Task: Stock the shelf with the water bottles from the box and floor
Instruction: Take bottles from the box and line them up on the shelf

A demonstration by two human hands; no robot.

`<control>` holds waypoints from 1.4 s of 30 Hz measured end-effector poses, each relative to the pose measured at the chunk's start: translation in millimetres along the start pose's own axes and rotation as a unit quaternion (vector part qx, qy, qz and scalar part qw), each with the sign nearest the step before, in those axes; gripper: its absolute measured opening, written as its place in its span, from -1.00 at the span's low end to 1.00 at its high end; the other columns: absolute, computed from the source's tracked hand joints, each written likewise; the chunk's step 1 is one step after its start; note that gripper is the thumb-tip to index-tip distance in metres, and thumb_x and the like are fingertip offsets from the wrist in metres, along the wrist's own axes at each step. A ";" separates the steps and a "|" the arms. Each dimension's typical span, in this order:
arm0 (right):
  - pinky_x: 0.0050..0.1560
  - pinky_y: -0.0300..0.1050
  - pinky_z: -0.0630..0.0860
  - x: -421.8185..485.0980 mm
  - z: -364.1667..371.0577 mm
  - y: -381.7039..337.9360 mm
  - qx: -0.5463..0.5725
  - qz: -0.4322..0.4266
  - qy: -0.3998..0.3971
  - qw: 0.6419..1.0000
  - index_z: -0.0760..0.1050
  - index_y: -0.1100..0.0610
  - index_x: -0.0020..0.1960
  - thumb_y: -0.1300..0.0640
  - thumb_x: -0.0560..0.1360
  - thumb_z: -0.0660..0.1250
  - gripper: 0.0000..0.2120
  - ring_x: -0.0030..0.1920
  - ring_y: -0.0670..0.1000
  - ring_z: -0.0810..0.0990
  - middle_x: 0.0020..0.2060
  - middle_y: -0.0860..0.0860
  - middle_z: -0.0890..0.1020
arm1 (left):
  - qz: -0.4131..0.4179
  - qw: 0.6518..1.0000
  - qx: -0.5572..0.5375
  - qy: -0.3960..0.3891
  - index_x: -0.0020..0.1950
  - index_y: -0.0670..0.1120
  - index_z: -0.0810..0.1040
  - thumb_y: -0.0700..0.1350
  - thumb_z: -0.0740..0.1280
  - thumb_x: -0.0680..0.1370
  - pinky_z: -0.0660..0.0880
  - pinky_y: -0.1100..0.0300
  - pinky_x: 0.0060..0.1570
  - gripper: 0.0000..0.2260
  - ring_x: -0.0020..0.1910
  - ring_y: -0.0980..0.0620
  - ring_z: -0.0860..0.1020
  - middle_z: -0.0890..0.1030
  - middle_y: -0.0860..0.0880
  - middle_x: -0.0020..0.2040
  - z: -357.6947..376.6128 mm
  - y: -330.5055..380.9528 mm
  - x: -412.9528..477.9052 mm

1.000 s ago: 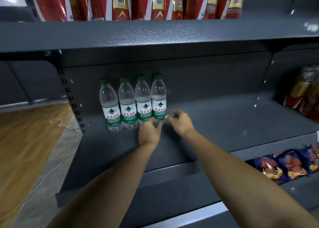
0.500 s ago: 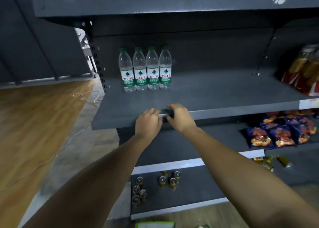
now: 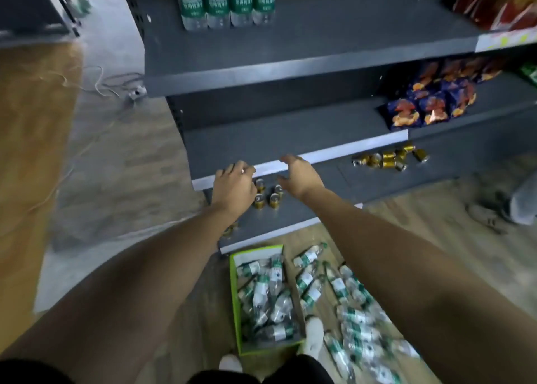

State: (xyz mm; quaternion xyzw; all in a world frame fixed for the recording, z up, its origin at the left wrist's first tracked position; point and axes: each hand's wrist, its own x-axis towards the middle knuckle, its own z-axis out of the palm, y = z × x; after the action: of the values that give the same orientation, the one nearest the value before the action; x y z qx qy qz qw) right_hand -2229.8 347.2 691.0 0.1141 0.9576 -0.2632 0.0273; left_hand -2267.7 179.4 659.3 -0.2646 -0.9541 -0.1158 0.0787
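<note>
Upper shelf [image 3: 319,49]: four water bottles [image 3: 228,1] occupy the rear left; the surface right of them lies open up to the red packets [image 3: 499,3]. Floor access obstructed by the green box [image 3: 234,296] and loose bottles [image 3: 357,319] beside it.

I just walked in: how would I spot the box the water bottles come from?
Find the grey shelf unit, then look at the floor before its lowest shelf. The box lies there, the only lime-green thing, full of water bottles, with more scattered loose beside it.

Blurred, unreadable labels on shelf bottles [image 3: 228,1]
</note>
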 end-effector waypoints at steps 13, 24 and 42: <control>0.22 -0.06 0.43 -95.2 124.7 79.6 0.001 0.162 -0.147 0.976 0.32 0.20 0.44 0.03 0.51 0.38 -0.43 0.32 0.18 0.47 0.31 0.19 0.51 | -0.047 0.974 -0.005 -0.221 0.29 -0.08 0.45 -0.09 0.25 0.52 0.41 -0.01 0.13 -0.66 0.25 -0.19 0.44 0.43 -0.12 0.29 95.7 -20.1 -112.4; 0.08 0.00 0.53 -98.6 176.7 149.8 -0.021 0.163 -0.269 0.949 0.23 0.17 0.46 -0.06 0.50 0.40 -0.34 0.20 0.22 0.53 0.27 0.21 0.52 | -0.206 0.924 -0.061 -0.317 0.43 -0.15 0.29 -0.07 0.28 0.54 0.41 -0.11 0.17 -0.52 0.30 -0.26 0.39 0.38 -0.21 0.35 171.9 -13.3 -151.0; 0.18 0.10 0.52 -45.6 421.8 268.1 0.031 0.187 -0.269 0.944 0.13 0.09 0.53 -0.16 0.44 0.42 -0.19 0.29 0.23 0.48 0.37 0.17 0.44 | -0.293 0.873 -0.161 -0.355 0.41 -0.25 0.27 -0.09 0.30 0.56 0.42 -0.11 0.14 -0.51 0.22 -0.28 0.46 0.46 -0.28 0.26 434.7 -45.1 -194.5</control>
State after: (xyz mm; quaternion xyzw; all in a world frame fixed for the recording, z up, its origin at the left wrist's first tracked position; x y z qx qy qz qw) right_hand -2126.2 346.6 199.9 0.2164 0.8673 -0.3040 0.3293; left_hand -2165.1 161.4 192.4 -0.0048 -0.9197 -0.1838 -0.3470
